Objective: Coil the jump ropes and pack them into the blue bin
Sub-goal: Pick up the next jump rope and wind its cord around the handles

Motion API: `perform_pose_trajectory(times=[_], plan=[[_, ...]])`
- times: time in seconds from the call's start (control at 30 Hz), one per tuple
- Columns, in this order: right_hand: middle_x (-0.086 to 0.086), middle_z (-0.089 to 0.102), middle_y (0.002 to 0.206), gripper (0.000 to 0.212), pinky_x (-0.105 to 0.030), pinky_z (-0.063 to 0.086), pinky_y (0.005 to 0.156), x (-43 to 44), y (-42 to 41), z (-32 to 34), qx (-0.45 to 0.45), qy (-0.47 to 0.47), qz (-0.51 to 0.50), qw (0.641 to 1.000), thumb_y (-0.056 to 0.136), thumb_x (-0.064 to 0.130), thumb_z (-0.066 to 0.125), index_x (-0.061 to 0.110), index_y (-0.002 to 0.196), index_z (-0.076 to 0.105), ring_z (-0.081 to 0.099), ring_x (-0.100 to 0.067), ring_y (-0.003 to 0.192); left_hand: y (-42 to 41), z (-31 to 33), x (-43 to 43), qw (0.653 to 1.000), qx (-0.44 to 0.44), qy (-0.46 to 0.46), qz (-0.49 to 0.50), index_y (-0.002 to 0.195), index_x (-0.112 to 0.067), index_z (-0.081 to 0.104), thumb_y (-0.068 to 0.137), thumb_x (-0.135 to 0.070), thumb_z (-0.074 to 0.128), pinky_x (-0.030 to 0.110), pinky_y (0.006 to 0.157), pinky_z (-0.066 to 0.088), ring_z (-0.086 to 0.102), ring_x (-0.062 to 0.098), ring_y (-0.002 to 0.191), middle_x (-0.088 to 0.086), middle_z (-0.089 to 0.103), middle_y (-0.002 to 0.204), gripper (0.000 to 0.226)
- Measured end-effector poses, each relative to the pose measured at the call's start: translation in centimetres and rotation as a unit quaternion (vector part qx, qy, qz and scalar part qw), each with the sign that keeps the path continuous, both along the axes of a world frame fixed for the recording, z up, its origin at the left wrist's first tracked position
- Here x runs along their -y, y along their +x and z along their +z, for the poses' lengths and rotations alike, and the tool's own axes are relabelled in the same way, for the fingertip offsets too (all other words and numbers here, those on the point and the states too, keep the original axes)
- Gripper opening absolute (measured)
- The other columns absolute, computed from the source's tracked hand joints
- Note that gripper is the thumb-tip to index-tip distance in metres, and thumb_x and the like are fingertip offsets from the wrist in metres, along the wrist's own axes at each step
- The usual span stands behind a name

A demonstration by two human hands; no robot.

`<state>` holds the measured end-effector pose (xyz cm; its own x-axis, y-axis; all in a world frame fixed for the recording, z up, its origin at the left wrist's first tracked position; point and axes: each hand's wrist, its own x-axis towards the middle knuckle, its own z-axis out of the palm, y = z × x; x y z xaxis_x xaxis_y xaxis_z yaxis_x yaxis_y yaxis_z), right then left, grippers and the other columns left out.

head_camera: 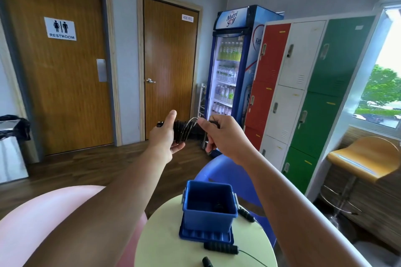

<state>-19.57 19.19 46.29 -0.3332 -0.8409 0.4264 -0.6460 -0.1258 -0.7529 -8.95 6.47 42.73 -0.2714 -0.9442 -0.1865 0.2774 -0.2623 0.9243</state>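
Presently the left hand [166,136] grips the paired black handles of a thin grey-wire jump rope [184,131], several loops wound round them. The right hand [221,136] pinches the topmost loop between thumb and curled fingers. Both are raised well above the square blue plastic bin [208,219], which stands open on a flat blue lid [206,237] on the round pale-yellow desk [165,234]. The likeliest slip, I judge, is the springy wire: if the pinch eases before the end is secured, the loops could spring loose and slide off the handles, undoing the coil. A second jump rope with black foam handles [221,248] lies uncoiled on the desk in front of the bin, its cord trailing toward the edge. Another black handle [246,214] lies just beside the bin's right wall, and a careless forearm could drag either off. Something dark lies in the bin, too dim to name. Readable writing: "RESTROOM" on the white door sign [60,28], "HOSE REEL" on the small label [187,18] of the second wooden door, and "Nutri Soy" on the blue glass-door drinks fridge [232,19].
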Motion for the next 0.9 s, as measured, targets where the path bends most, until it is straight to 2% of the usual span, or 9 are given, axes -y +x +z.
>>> perform_pose_trajectory(times=[0.1, 0.27, 0.5, 0.6, 0.7, 0.73, 0.8, 0.9], plan=[[0.003, 0.055, 0.046, 0.039, -0.029, 0.051, 0.051, 0.4, -0.6, -0.6, 0.042, 0.016, -0.001, 0.999, 0.101, 0.031, 0.058, 0.016, 0.067, 0.045, 0.070, -0.023, 0.054, 0.2, 0.3, -0.2, 1.000, 0.014, 0.019, 0.008, 0.091, -0.015, 0.050, 0.084, -0.069, 0.063, 0.036, 0.065, 0.063, 0.064, 0.028, 0.095, 0.013, 0.063, 0.104, 0.056], [0.005, 0.053, 0.045, 0.036, -0.032, 0.056, 0.056, 0.7, -1.5, -1.5, 0.066, 0.032, -0.013, 0.997, 0.102, 0.027, 0.058, 0.012, 0.070, 0.047, 0.071, -0.020, 0.057, -0.1, 0.6, -1.0, 0.999, -0.003, 0.050, 0.010, 0.089, -0.015, 0.049, 0.084, -0.065, 0.066, 0.035, 0.062, 0.060, 0.062, 0.025, 0.089, 0.011, 0.061, 0.101, 0.052], [0.005, 0.054, 0.047, 0.039, -0.032, 0.057, 0.057, 0.4, -0.8, -1.8, 0.057, 0.053, 0.046, 0.996, 0.103, 0.027, 0.055, 0.014, 0.068, 0.045, 0.071, -0.022, 0.058, -1.1, 0.7, -1.9, 1.000, -0.007, 0.005, -0.007, 0.091, -0.014, 0.055, 0.085, -0.057, 0.071, 0.032, 0.056, 0.061, 0.066, 0.026, 0.093, 0.010, 0.065, 0.102, 0.046], [0.003, 0.053, 0.046, 0.040, -0.029, 0.052, 0.051, 0.1, -0.7, -1.9, 0.054, 0.057, 0.068, 0.995, 0.104, 0.027, 0.054, 0.013, 0.068, 0.045, 0.069, -0.023, 0.053, -1.5, 1.1, -2.2, 1.000, 0.001, -0.014, -0.026, 0.095, -0.012, 0.059, 0.087, -0.055, 0.071, 0.032, 0.057, 0.062, 0.068, 0.025, 0.091, 0.010, 0.068, 0.102, 0.045], [0.002, 0.050, 0.043, 0.044, -0.033, 0.049, 0.053, -0.3, -1.1, -2.8, 0.042, 0.083, 0.056, 0.994, 0.104, 0.030, 0.051, 0.011, 0.065, 0.044, 0.063, -0.021, 0.046, -1.3, 1.7, -2.0, 0.999, -0.011, 0.024, -0.043, 0.097, -0.011, 0.059, 0.086, -0.060, 0.069, 0.036, 0.067, 0.065, 0.070, 0.027, 0.089, 0.012, 0.067, 0.104, 0.051], [0.002, 0.049, 0.043, 0.045, -0.033, 0.049, 0.054, -0.5, -1.5, -3.2, 0.038, 0.097, 0.044, 0.994, 0.104, 0.031, 0.051, 0.010, 0.065, 0.044, 0.062, -0.020, 0.045, -1.1, 2.1, -1.8, 0.998, -0.024, 0.046, -0.038, 0.097, -0.011, 0.058, 0.085, -0.061, 0.069, 0.036, 0.066, 0.065, 0.072, 0.028, 0.089, 0.013, 0.067, 0.103, 0.053], [0.003, 0.047, 0.043, 0.046, -0.032, 0.048, 0.057, -1.0, -2.3, -4.0, 0.035, 0.118, 0.020, 0.992, 0.104, 0.032, 0.051, 0.011, 0.064, 0.043, 0.062, -0.018, 0.044, -0.8, 2.6, -1.2, 0.995, -0.042, 0.084, -0.025, 0.098, -0.010, 0.057, 0.081, -0.064, 0.071, 0.033, 0.056, 0.064, 0.074, 0.030, 0.086, 0.016, 0.068, 0.103, 0.058], [0.002, 0.048, 0.042, 0.045, -0.028, 0.043, 0.056, -1.2, -2.9, -4.5, 0.001, 0.134, -0.011, 0.991, 0.104, 0.034, 0.051, 0.014, 0.065, 0.040, 0.058, -0.014, 0.041, -0.4, 3.0, -0.5, 0.983, -0.084, 0.159, -0.039, 0.113, -0.006, 0.061, 0.071, -0.067, 0.077, 0.029, 0.042, 0.057, 0.077, 0.033, 0.073, 0.020, 0.071, 0.105, 0.076]])
